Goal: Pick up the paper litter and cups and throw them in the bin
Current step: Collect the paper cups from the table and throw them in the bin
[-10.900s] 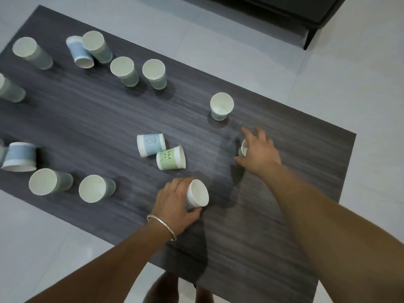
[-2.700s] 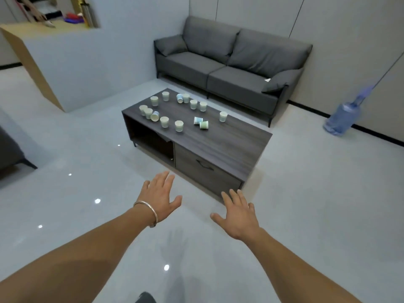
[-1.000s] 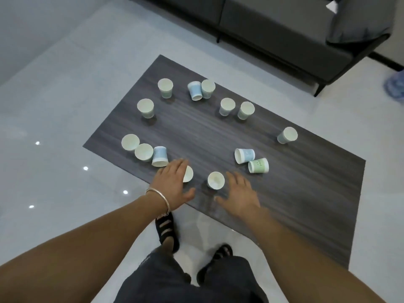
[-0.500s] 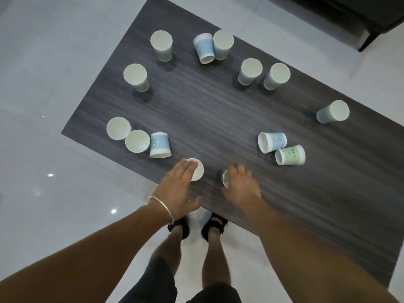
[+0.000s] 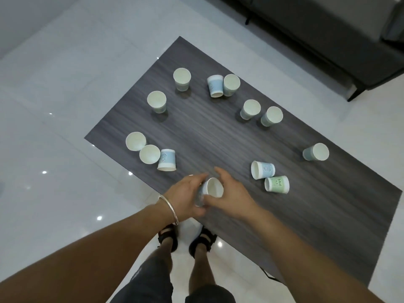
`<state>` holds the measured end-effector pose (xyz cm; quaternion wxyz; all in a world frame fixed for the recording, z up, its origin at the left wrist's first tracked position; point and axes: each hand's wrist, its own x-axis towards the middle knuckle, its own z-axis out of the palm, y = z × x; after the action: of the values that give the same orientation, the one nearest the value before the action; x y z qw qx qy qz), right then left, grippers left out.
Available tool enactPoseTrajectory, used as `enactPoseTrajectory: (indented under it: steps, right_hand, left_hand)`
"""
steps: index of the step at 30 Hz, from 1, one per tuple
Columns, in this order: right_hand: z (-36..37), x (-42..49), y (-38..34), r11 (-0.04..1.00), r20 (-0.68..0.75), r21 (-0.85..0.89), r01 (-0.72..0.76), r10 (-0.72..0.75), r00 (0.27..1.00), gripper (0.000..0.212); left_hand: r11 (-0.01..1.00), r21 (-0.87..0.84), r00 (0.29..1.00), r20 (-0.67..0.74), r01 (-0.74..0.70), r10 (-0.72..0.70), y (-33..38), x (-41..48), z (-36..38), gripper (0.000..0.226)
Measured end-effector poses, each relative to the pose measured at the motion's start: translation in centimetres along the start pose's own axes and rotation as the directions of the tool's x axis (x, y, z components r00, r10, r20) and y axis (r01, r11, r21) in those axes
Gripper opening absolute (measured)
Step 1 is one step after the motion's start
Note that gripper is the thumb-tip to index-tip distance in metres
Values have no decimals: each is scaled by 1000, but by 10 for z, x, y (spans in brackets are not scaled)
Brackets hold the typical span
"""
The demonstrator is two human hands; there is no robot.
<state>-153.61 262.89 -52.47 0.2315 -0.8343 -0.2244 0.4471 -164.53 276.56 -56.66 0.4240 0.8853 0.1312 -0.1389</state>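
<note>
Both hands meet over the near edge of the table (image 5: 218,136), closed around one cup (image 5: 213,187). The left hand (image 5: 185,196) wraps its lower wall, and the right hand (image 5: 232,199) takes it near the rim with the thumb beneath. The cup is tilted, mouth up and to the right. A blurred edge under it may be a second cup, but I cannot tell. The step looks like nesting cups into a stack, which is a sensible way to save trips. To do it well, line the mouths up on one axis and slide one cup in with light pressure. Thin paper walls buckle if squeezed, so the grip belongs on the stiffer rim or base. Once the stack is seated, one hand can carry it while the other gathers more. The nearest are the upturned blue cup (image 5: 167,160) to the left and the blue (image 5: 262,170) and green (image 5: 277,184) cups lying on their sides to the right. Lying cups will roll when nudged, so take them from above across the body. The other cups (image 5: 250,109) stand farther off. No bin or loose paper is in view.
</note>
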Motion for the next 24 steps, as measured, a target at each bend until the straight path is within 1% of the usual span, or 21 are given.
enactPoseTrajectory:
  steps: [2, 3, 5, 6, 7, 8, 9, 10, 11, 13, 15, 16, 18, 21, 22, 24]
  right_hand:
    - [4, 1, -10, 997, 39, 67, 26, -29, 999, 99]
    - [8, 4, -13, 991, 80, 134, 22, -33, 996, 96]
    - [17, 13, -13, 962, 124, 271, -14, -21, 992, 84]
    - [23, 20, -9, 966, 105, 260, -14, -14, 994, 77]
    - [30, 28, -5, 989, 57, 148, -2, -7, 998, 73]
    - [38, 39, 1, 1000, 6, -14, 3, -3, 1000, 74]
    - [46, 48, 5, 985, -31, -173, -2, -4, 1000, 77]
    - [55, 57, 9, 956, -54, -292, -9, -6, 999, 81]
    - [65, 66, 12, 930, -56, -367, -13, -8, 998, 86]
    - [87, 82, 15, 888, -17, -461, 1, -10, 1000, 97]
    - [107, 98, 19, 851, 20, -525, -5, 19, 1000, 104]
    - [116, 105, 21, 841, 22, -540, -20, 38, 999, 104]
    - [128, 115, 24, 841, 7, -539, -56, 72, 997, 93]
    - [132, 116, 26, 845, -42, -523, -109, 102, 994, 62]
    - [130, 112, 26, 851, -60, -509, -124, 109, 992, 57]
    - [120, 100, 24, 877, -98, -454, -158, 128, 987, 57]
  left_hand:
    - [998, -51, 1000, -11, 20, -20, -7, -5, -6, 76]
    - [997, -72, 999, -33, 30, -33, -12, -10, -7, 72]
    - [994, -83, 992, -102, 66, -75, -29, -22, -6, 66]
    - [992, -83, 985, -136, 99, -109, -40, -29, -5, 65]
    - [986, -87, 975, -159, 142, -154, -51, -36, -4, 67]
    - [977, -92, 963, -175, 190, -204, -64, -44, -3, 72]
    - [966, -92, 949, -186, 240, -253, -77, -54, -1, 80]
    - [955, -88, 935, -194, 284, -296, -89, -63, 1, 87]
    - [943, -82, 922, -200, 322, -332, -100, -74, 3, 91]
    - [925, -62, 904, -199, 374, -379, -117, -92, 6, 91]
    - [917, -43, 898, -190, 396, -397, -130, -104, 8, 87]
    - [913, -47, 894, -190, 405, -406, -136, -108, 8, 85]
    - [905, -65, 884, -193, 421, -425, -145, -111, 8, 82]
    - [916, -49, 898, -184, 398, -400, -149, -105, 3, 82]
    - [921, -33, 905, -174, 388, -388, -148, -102, -1, 83]
    - [933, 3, 923, -148, 360, -355, -140, -92, -11, 88]
